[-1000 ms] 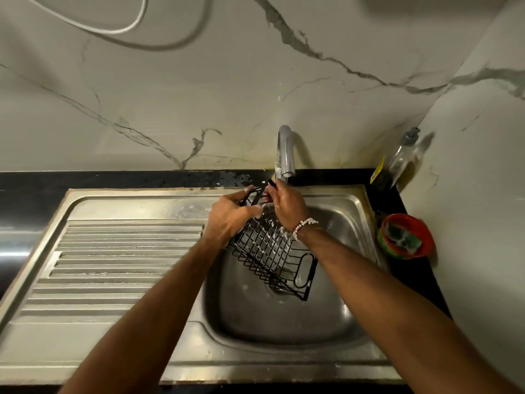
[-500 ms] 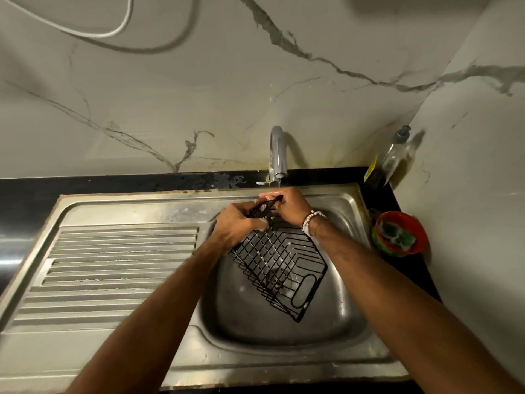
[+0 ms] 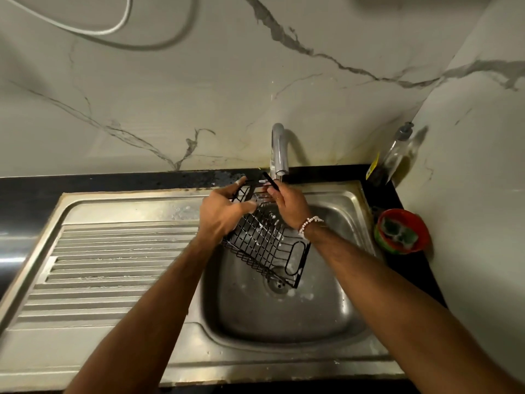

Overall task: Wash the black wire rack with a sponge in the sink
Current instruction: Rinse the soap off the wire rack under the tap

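The black wire rack (image 3: 264,243) hangs tilted over the steel sink basin (image 3: 284,317), its upper end just under the tap spout (image 3: 279,155). White suds cling to its wires. My left hand (image 3: 224,211) grips the rack's upper left edge. My right hand (image 3: 289,206), with a bead bracelet on the wrist, holds the upper right end next to the spout. The sponge (image 3: 400,234) lies in a red bowl (image 3: 420,245) on the counter to the right, in neither hand.
A ribbed steel draining board (image 3: 113,268) lies left of the basin. A clear soap bottle (image 3: 395,155) stands in the back right corner. A marble wall rises behind and to the right. A white cable (image 3: 113,29) hangs on the wall above.
Both hands have lifted the rack's upper end toward the spout and turned it, so its lower end now points down over the drain.
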